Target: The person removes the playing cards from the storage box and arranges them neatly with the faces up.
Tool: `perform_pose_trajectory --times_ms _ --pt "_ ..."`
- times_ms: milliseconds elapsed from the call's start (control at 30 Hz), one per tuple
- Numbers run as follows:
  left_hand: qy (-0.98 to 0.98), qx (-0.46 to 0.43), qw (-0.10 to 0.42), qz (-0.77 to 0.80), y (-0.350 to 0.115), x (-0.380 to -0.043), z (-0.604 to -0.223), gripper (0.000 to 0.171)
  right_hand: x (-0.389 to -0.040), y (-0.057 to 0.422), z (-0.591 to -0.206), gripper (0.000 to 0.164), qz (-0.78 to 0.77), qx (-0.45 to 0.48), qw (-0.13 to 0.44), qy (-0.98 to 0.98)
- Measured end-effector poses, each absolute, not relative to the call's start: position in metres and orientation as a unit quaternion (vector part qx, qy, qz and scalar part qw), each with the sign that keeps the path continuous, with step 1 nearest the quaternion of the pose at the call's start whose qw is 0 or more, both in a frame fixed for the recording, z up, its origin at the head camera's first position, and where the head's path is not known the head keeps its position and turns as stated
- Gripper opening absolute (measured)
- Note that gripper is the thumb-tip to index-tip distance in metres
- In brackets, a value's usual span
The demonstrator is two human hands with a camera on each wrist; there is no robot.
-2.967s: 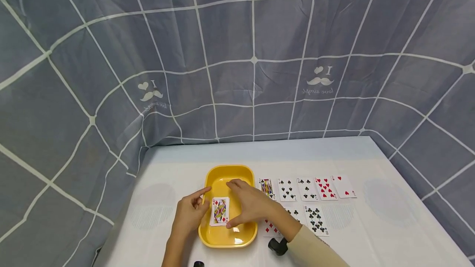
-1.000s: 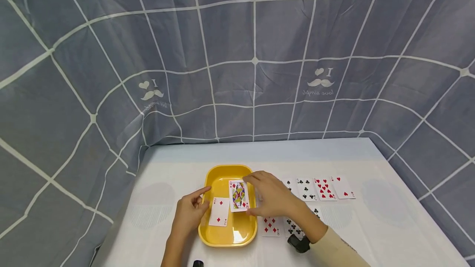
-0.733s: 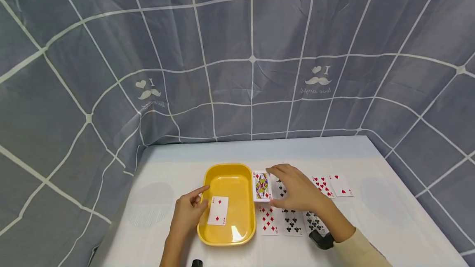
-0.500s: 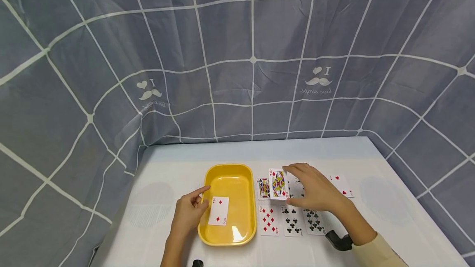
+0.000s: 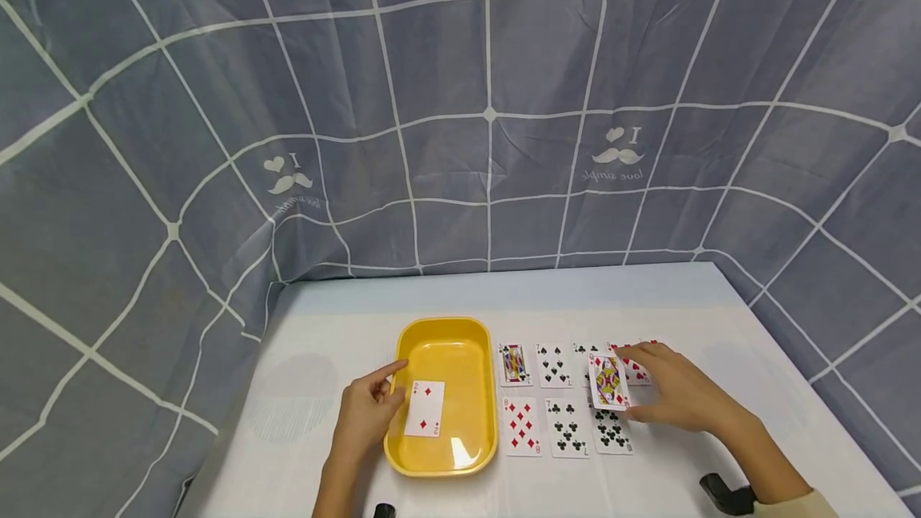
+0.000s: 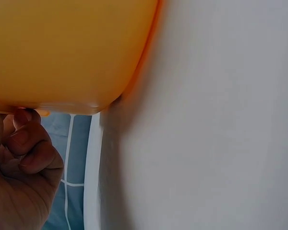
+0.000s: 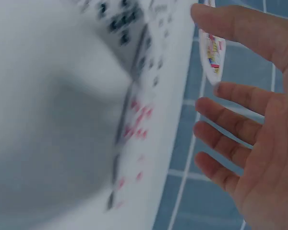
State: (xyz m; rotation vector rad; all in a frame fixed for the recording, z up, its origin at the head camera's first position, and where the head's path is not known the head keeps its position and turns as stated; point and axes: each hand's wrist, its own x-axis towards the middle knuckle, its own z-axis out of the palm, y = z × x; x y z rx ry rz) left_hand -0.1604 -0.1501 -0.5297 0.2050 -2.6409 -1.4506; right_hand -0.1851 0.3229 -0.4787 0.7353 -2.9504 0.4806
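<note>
A queen of diamonds playing card [image 5: 608,382] hangs over the gap between the two card rows, pinched by its edges between the thumb and index finger of my right hand [image 5: 676,386]. In the right wrist view that card [image 7: 212,52] is seen nearly edge-on, the other fingers spread apart from it. My left hand [image 5: 365,414] holds the left rim of a yellow tray [image 5: 478,466]. In the left wrist view several of its fingers [image 6: 36,148] are curled against the tray's side. A two of diamonds [image 5: 424,408] lies face up inside the tray.
Right of the tray, face-up cards lie in two rows. The back row starts with a jack [image 5: 514,364] and a seven of spades [image 5: 553,365]. In front lie an eight of diamonds [image 5: 521,427], a seven of clubs [image 5: 568,428] and a black-suited card [image 5: 612,434].
My right hand has lifted the queen of diamonds out of the tray and carried it right, past the first columns. The two of diamonds beneath is uncovered. My left hand stays at the tray.
</note>
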Motion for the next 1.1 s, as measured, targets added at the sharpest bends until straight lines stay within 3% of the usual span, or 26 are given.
perform_pose_trajectory --times_ms 400,1100 --pt "-0.872 0.07 0.061 -0.48 -0.15 -0.16 -0.522 0.038 -0.171 0.364 -0.508 0.081 0.145 0.22 0.018 -0.965" --pt "-0.873 0.072 0.056 -0.479 -0.149 -0.16 -0.524 0.037 -0.162 0.371 -0.513 0.087 0.166 0.21 -0.018 -0.963"
